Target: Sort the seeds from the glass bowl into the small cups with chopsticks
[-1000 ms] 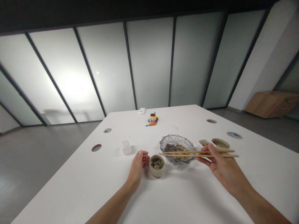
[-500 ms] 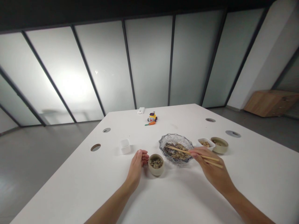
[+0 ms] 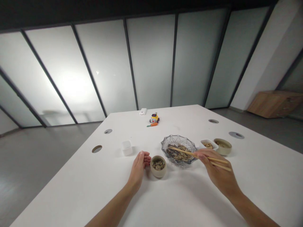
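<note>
My right hand (image 3: 221,168) is pinching chopsticks (image 3: 183,151), tips dipping into the glass bowl (image 3: 187,143); my left hand (image 3: 139,165) is curving loosely beside the cup (image 3: 158,172). The white box's (image 3: 143,111) marks are looking unreadably small.

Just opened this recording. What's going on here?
At a white table, one person's right hand holds chopsticks, their tips at the seed-like pieces in a clear glass bowl. The left hand is curved beside a small round cup holding similar pieces; whether it touches the cup is unclear. A white dish and a beige bowl stand beyond the right hand.
</note>
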{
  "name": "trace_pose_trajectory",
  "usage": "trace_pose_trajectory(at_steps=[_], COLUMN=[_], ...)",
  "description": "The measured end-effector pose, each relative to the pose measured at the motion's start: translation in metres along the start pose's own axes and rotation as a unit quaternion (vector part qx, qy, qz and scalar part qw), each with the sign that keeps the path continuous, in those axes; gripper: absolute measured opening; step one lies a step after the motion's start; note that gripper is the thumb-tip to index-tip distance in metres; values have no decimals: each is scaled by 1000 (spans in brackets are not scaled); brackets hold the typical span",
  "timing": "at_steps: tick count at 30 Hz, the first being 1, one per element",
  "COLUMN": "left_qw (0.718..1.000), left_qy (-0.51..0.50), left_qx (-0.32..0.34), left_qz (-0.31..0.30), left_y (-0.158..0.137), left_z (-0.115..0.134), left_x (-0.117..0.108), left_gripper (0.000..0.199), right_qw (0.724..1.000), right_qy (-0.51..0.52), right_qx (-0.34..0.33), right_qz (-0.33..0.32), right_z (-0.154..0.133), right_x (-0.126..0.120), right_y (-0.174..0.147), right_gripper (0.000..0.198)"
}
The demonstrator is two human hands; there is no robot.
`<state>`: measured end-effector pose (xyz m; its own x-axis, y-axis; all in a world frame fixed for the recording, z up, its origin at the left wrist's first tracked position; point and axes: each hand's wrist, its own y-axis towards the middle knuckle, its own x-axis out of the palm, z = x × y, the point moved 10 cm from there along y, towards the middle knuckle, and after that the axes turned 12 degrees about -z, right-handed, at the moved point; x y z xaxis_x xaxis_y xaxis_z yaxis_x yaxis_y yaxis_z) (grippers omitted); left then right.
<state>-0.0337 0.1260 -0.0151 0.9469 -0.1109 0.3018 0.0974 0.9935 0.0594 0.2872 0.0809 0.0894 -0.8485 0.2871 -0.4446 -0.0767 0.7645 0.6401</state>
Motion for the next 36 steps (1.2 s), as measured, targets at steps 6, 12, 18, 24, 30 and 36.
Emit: trace_pose_trajectory(at_steps=[6,12,18,24,30,36], left_qw=[1000,1000,1000,1000,1000,1000], left_qy=[8,11,6,9,17,20], left_qx=[0,1,1,0,2,3], left_qz=[0,-2,0,-1,-2,-2], left_y=[-1,-2,0,0,0,0], left_z=[1,2,0,1,2,2], left_x=[0,1,0,0,1,1], left_gripper=[74,72,74,75,74,73], right_qw=[999,998,1000,1000,999,998], right_qy=[16,22,-2,-16,-8,-1], right_qx=[4,5,-4,2,-45,-37], right_qz=[-50,-55,-19,8,-29,-54], right_z=[-6,-9,-6,-1,-16,-15], right_x=[12,13,2,-5,5,10], right_y=[1,1,3,2,1,1], right_gripper=[32,33,37,36,29,26])
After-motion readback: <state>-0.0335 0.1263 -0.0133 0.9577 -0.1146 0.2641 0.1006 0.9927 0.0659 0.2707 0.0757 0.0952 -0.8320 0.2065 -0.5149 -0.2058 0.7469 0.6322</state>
